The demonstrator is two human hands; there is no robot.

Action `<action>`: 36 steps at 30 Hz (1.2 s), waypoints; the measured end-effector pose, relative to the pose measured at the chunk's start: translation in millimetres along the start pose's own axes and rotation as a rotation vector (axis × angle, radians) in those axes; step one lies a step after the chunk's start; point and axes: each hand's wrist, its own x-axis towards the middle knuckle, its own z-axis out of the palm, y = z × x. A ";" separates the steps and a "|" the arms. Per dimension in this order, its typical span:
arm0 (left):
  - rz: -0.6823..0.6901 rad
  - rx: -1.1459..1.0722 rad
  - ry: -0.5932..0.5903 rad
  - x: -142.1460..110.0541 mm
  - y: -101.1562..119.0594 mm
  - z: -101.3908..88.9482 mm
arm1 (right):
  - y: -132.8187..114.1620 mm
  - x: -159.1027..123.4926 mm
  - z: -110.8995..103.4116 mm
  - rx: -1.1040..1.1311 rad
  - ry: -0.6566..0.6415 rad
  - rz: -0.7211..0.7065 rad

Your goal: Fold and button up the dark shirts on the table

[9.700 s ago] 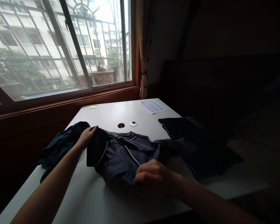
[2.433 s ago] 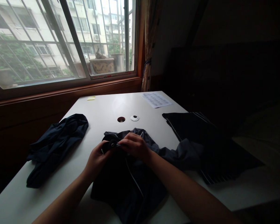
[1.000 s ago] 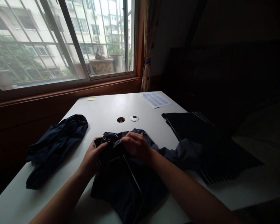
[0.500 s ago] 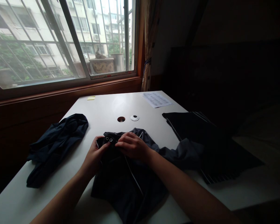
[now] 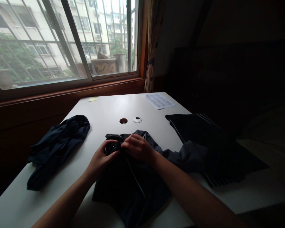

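Observation:
A dark garment (image 5: 133, 190) with thin white piping lies bunched in front of me on the white table (image 5: 109, 107). My left hand (image 5: 103, 155) grips its dark upper edge between thumb and fingers, near the metal eyelets. Close beside it, my right hand (image 5: 137, 147) pinches the same edge, its fingertips almost meeting the left ones. The eyelets are partly covered by the folded cloth and the fingers. A greyish sleeve-like part (image 5: 187, 156) of cloth stretches off to the right.
Another dark blue garment (image 5: 61, 145) lies crumpled at the left. A black garment (image 5: 209, 145) with white stripes lies at the right. Farther back are a round cable hole (image 5: 123, 121), its cover (image 5: 137, 119), a printed sheet (image 5: 159, 101) and a yellow note (image 5: 92, 99).
My left thumb and fingers have moved right, towards my right hand. The eyelet edge has folded over, so the rings show less. My right hand has shifted slightly right.

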 end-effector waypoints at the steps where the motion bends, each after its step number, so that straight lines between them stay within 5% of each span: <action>1: -0.001 0.017 -0.010 0.1 0.4 0.2 | -0.4 -0.1 -0.1 -0.004 -0.007 -0.002; 26: 0.076 0.055 -0.034 -1.6 -2.7 -2.5 | -1.4 -0.9 4.0 0.217 0.104 0.073; 36: 0.109 0.127 -0.056 -3.6 3.9 -2.7 | -7.2 4.5 1.3 0.277 0.035 0.146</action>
